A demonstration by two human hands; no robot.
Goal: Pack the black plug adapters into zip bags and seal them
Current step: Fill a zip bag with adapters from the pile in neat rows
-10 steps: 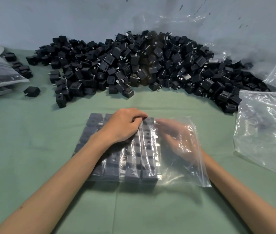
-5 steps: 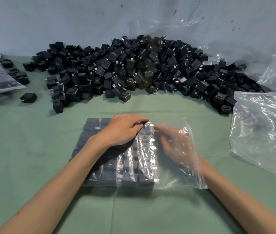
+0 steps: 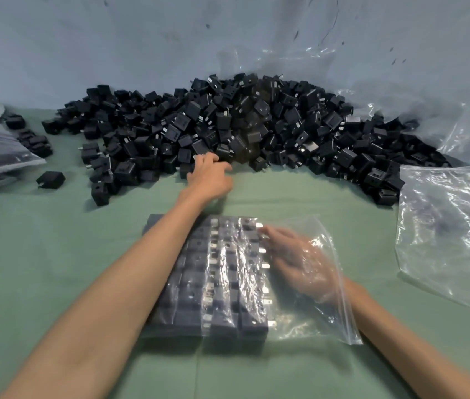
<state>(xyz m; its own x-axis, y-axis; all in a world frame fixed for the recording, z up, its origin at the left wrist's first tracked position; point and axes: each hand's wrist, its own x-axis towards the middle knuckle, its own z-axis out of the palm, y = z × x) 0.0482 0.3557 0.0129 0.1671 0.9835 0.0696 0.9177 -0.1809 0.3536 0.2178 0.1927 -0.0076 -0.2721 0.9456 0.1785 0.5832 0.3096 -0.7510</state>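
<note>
Reaching beyond the zip bag (image 3: 314, 321), the left hand (image 3: 209, 180) curls its fingers into the pile of black adapters (image 3: 285, 125), perhaps gripping one; blur hides it. Inside the bag, the right hand (image 3: 297, 260) lies with fingers straight and together against the packed rows (image 3: 222, 272), steadying them.

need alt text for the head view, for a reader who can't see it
A person's left hand reaches to the near edge of a pile of black plug adapters on a green cloth, while the right hand lies inside a clear zip bag against neat rows of adapters.
</note>
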